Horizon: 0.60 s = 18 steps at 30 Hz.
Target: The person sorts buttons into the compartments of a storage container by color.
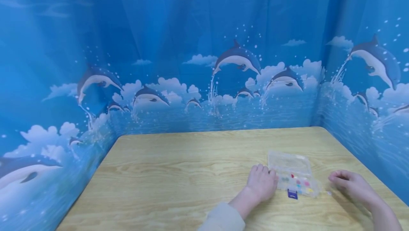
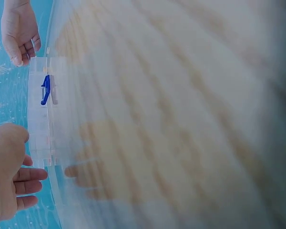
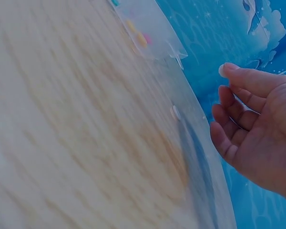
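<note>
A clear plastic compartment box (image 1: 314, 189) lies on the table with its transparent lid (image 1: 289, 163) folded back. Small colourful pieces (image 1: 298, 181) sit in its compartments, red, pink, blue and yellow among them. A dark blue latch (image 1: 292, 194) sticks out at the front edge. My left hand (image 1: 262, 183) rests against the box's left end, its fingers fairly straight in the left wrist view. To the right of the box, my right hand (image 1: 353, 186) hovers over the table with loosely bent fingers, and no object shows in it. Below its fingertips lies a small whitish piece (image 3: 175, 112).
The box stands on the right part of a light wood-grain table (image 1: 179, 174). Blue curtains (image 1: 179, 46) printed with dolphins and clouds hang behind the table and along both sides. The table's right edge (image 1: 361, 161) runs close beyond the right hand.
</note>
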{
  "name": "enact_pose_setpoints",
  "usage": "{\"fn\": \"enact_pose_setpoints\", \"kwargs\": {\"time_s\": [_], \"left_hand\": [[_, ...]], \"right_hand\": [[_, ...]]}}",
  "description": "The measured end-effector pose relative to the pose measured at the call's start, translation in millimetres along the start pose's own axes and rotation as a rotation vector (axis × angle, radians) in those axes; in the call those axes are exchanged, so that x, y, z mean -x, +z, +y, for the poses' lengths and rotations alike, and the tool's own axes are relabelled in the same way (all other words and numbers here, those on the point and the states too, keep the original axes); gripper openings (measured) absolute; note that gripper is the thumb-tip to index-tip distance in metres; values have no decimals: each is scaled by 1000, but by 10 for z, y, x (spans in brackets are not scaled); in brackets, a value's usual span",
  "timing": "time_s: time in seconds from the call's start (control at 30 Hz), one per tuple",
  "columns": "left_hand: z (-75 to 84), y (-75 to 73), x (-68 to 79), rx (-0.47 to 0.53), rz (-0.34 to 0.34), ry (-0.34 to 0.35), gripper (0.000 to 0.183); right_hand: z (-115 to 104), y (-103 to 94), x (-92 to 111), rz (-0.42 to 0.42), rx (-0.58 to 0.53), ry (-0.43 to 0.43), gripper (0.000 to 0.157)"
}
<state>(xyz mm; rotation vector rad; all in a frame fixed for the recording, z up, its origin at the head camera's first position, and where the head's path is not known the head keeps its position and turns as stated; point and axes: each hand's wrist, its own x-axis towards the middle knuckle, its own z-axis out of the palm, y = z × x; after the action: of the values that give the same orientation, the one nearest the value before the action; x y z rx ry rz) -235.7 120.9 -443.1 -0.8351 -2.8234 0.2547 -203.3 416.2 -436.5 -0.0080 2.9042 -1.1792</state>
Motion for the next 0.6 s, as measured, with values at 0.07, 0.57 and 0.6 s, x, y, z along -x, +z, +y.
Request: {"fn": "enact_pose_setpoints", "kwargs": {"time_s": [0.07,0.57,0.6], "left_hand": [[1,3,-1,0,2,-1,31],[0,-13,-11,8,-5,-1,30],[0,-11,-12,9,-6,-2,30]], "right_hand": [[-29,0,-12,-4,-15,2,35],[-181,54,-73,4,-86,-42,31],[-186,57,-77,-6,-96,-37,32]]}}
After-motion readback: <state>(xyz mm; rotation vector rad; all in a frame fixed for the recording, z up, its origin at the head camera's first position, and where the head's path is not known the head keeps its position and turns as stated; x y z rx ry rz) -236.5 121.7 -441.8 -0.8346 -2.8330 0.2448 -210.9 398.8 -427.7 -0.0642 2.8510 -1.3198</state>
